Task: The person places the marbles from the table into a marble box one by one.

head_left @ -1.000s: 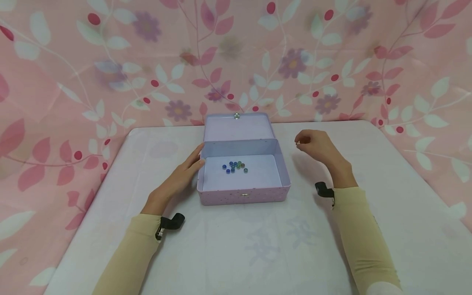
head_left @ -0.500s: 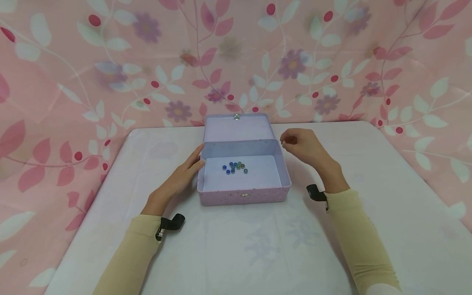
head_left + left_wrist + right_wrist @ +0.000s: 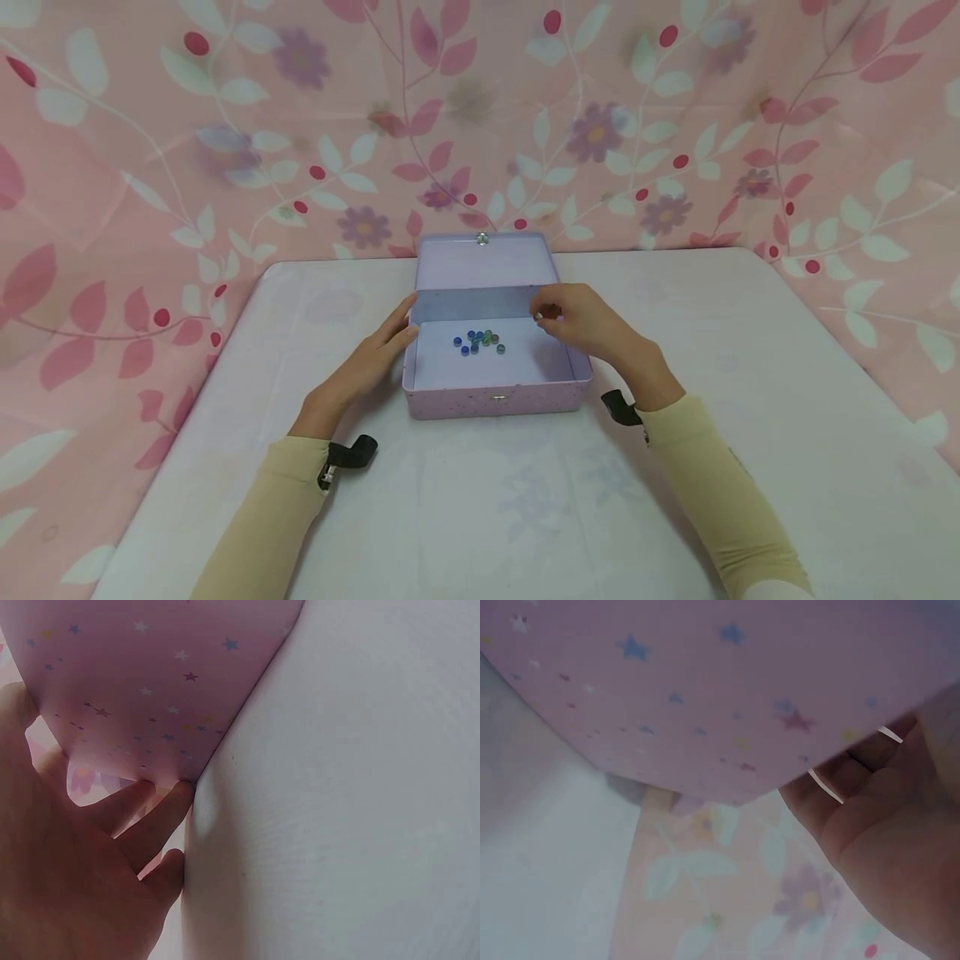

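Observation:
A lilac tin box printed with stars stands on the table, its lid tipped back. Several blue and green glass marbles lie grouped on its floor. My left hand rests against the box's left wall, fingers fairly straight; in the left wrist view its fingertips touch the starry side. Over the right part of the box, my right hand pinches a small marble between thumb and fingertip, mostly hidden by the fingers. The box wall hides those fingertips in the right wrist view.
A white cloth covers the table under the box. Behind it hangs a pink floral curtain, close to the table's back edge. The open lid leans back toward that curtain.
My right hand has moved left and slightly down from beside the box to over its inside, still pinching the small marble. The left hand and the marbles in the box have stayed put.

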Action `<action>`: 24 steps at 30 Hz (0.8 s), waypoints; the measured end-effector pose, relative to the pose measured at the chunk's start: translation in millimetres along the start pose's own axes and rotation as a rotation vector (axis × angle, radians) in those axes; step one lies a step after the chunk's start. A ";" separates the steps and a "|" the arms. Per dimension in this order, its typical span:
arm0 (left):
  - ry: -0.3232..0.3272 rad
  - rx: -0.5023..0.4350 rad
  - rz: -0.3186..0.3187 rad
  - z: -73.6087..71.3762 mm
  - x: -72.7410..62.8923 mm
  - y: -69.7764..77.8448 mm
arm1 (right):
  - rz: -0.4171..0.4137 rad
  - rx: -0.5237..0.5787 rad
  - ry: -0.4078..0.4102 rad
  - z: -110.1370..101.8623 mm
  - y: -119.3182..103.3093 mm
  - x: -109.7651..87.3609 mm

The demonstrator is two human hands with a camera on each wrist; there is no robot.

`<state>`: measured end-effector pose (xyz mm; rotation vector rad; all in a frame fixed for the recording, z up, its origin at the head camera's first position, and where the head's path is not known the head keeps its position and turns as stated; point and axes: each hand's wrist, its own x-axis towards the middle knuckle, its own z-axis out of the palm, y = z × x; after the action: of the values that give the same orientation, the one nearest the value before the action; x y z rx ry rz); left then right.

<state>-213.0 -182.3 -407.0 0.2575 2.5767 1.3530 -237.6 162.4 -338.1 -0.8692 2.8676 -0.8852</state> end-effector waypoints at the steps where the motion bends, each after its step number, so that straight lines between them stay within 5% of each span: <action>1: 0.000 -0.001 0.000 0.0 -0.1 0.0 | -0.011 -0.010 -0.011 1.8 -0.8 0.4; 10: 0.001 0.000 -0.001 -0.3 -1.4 0.9 | -0.041 -0.184 -0.145 22.7 -7.4 1.2; 24: 0.008 0.004 -0.003 0.3 -1.5 1.5 | 0.018 -0.361 -0.242 40.2 -16.1 -1.4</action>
<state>-211.4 -181.6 -405.8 0.2490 2.5859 1.3506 -221.3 131.4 -363.6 -0.8996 2.8509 -0.2374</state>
